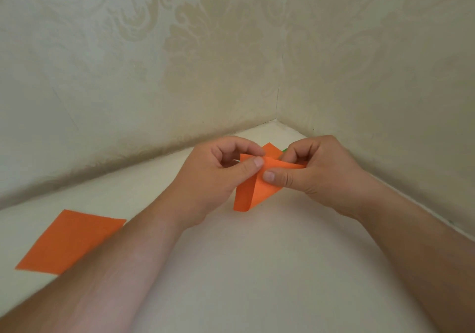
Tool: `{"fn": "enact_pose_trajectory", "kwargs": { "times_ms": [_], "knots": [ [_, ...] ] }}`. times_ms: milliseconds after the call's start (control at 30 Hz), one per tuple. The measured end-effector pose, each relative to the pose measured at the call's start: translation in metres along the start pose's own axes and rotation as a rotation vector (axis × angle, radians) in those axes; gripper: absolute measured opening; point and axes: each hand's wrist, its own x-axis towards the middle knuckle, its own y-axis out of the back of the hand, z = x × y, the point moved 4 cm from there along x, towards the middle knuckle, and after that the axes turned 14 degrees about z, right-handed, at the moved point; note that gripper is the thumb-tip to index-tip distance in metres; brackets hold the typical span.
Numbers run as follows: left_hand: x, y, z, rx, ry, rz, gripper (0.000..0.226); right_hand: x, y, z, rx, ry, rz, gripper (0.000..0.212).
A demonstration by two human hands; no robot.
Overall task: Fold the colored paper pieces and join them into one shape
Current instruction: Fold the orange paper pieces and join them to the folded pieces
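Note:
Both my hands hold one partly folded orange paper piece (253, 191) a little above the white surface, near the wall corner. My left hand (213, 176) pinches its upper left edge between thumb and fingers. My right hand (316, 176) pinches its right side, thumb on top. The paper curls down into a loose fold between the hands. Behind it a second orange corner (271, 150) sticks up, and a small green sliver (284, 149) shows next to my right fingers. A flat orange sheet (69, 242) lies on the surface at the left.
The white surface (257, 268) ends at two patterned cream walls that meet in a corner (277, 119) just beyond the hands. My forearms cross the near part of the surface.

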Motion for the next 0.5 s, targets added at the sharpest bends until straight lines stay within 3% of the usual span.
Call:
{"fn": "enact_pose_trajectory", "kwargs": {
  "times_ms": [267, 500],
  "knots": [
    [0.0, 0.001, 0.0, 0.089, -0.064, 0.024, 0.011, -0.003, 0.001, -0.004, -0.083, 0.059, 0.012, 0.038],
    [0.005, 0.009, 0.003, 0.033, -0.027, 0.083, 0.012, 0.004, 0.008, -0.002, 0.141, 0.012, -0.001, 0.028]
  ]
}}
